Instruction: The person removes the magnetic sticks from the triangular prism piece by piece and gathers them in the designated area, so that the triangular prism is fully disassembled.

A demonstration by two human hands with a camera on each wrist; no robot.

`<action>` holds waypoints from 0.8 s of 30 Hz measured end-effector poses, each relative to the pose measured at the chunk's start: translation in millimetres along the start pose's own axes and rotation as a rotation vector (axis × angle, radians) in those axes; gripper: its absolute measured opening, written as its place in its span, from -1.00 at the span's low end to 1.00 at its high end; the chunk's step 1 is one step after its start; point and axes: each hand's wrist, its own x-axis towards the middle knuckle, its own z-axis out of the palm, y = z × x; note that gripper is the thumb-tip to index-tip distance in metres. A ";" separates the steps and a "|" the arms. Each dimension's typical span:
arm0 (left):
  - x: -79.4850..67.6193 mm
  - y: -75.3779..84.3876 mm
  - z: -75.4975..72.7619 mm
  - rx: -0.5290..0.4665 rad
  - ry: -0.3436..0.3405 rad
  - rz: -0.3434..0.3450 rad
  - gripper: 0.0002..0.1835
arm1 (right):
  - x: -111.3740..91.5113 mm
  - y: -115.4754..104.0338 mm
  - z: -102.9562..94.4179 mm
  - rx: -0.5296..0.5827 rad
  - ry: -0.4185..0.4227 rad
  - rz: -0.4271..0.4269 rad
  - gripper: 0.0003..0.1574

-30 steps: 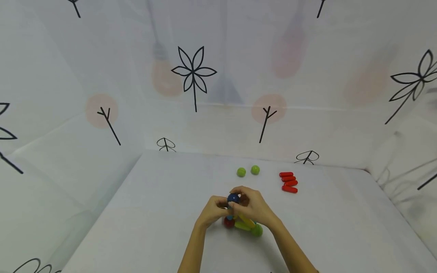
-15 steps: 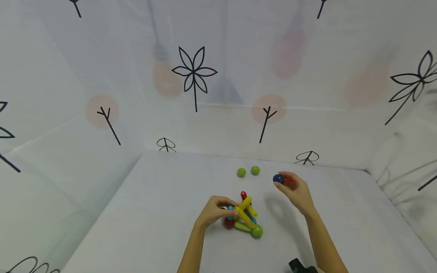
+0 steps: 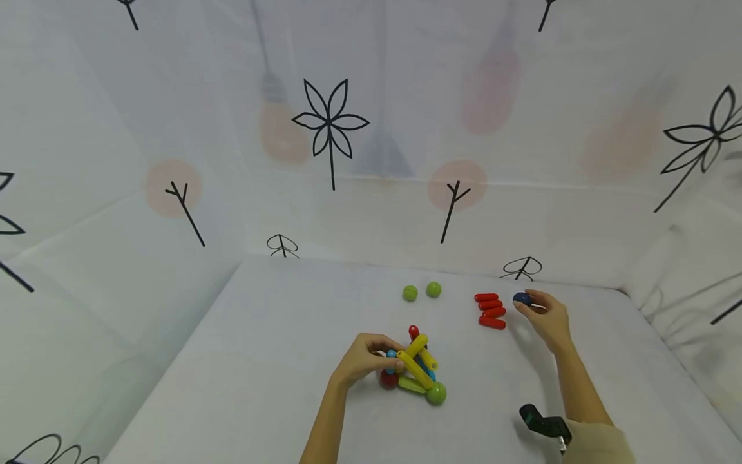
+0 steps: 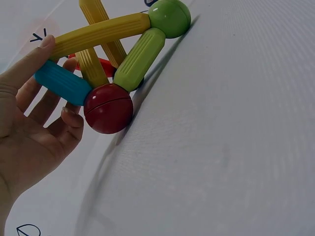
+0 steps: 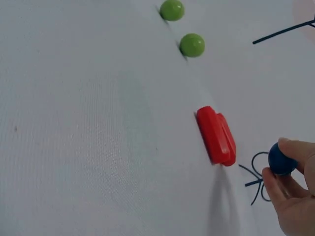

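In the head view my left hand (image 3: 368, 357) grips the upper left of a toy structure of rods and balls. Its fingers lie around a blue rod (image 4: 63, 82) and the end of a yellow rod (image 4: 101, 35). Low on the structure are a dark red ball (image 4: 109, 108), a light green rod (image 4: 140, 60) and a green ball (image 4: 170, 18). Off to the right, my right hand (image 3: 547, 322) pinches a dark blue ball (image 5: 282, 160) between thumb and fingers, above the table and apart from the structure.
Several red rods (image 3: 491, 312) lie in a stack-like row left of the right hand. Two green balls (image 3: 422, 290) sit farther back on the white table (image 3: 261, 361). A black device (image 3: 545, 424) is at the right wrist, and a patterned white cloth (image 3: 371, 212) rises behind.
My right hand has left the structure with the blue ball and moved right, passing over the red rods to their right side. My left hand has stayed on the structure.
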 end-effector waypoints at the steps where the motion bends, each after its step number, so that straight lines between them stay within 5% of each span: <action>1: 0.0 -0.3 0.0 -0.002 0.000 -0.001 -0.74 | 0.4 0.2 2.8 -0.001 -0.006 0.012 -0.30; 24: -0.3 -0.6 -1.8 -0.019 -0.009 0.017 -0.74 | 6.9 -49.3 119.7 0.090 -0.277 -0.090 -0.42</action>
